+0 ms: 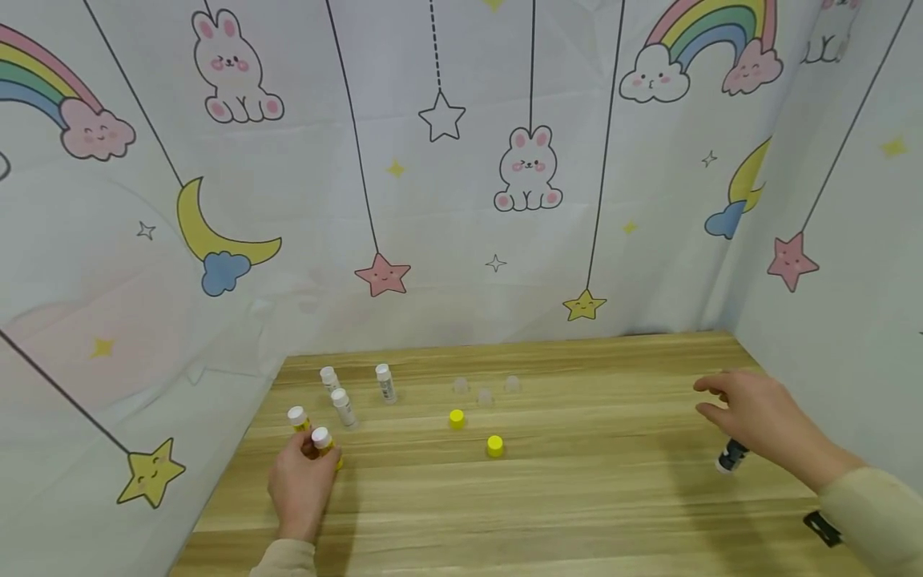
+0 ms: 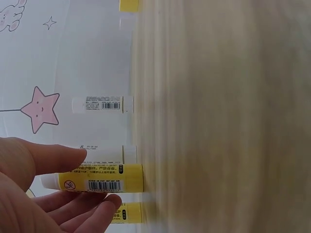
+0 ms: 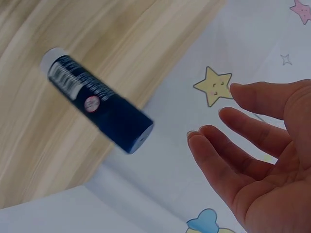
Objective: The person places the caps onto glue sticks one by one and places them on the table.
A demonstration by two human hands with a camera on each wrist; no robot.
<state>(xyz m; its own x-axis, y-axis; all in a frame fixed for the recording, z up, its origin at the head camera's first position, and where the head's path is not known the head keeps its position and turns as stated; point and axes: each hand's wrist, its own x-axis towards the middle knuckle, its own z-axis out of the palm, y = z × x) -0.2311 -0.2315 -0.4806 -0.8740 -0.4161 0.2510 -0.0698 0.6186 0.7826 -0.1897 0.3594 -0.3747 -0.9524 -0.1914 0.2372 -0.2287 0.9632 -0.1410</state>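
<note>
My left hand [image 1: 299, 485] pinches a yellow glue stick [image 2: 102, 178] with a white top between thumb and fingers; it stands upright on the wooden table. Just behind it is a second yellow glue stick [image 1: 296, 417], partly hidden by the fingers. Three white glue sticks [image 1: 385, 385] stand upright farther back. My right hand [image 1: 753, 409] hovers at the right with fingers loosely bent and nothing between them. Below and beyond its fingers, a dark blue glue stick [image 3: 95, 99] with a white end stands on the table, partly covered by the hand in the head view.
Two yellow caps [image 1: 494, 446] sit mid-table, with three clear caps [image 1: 485, 397] behind them. Near the right sleeve lies a small black object [image 1: 822, 529] of unclear kind. A printed cloth [image 1: 469, 312] hangs behind and beside the wooden table [image 1: 562, 497].
</note>
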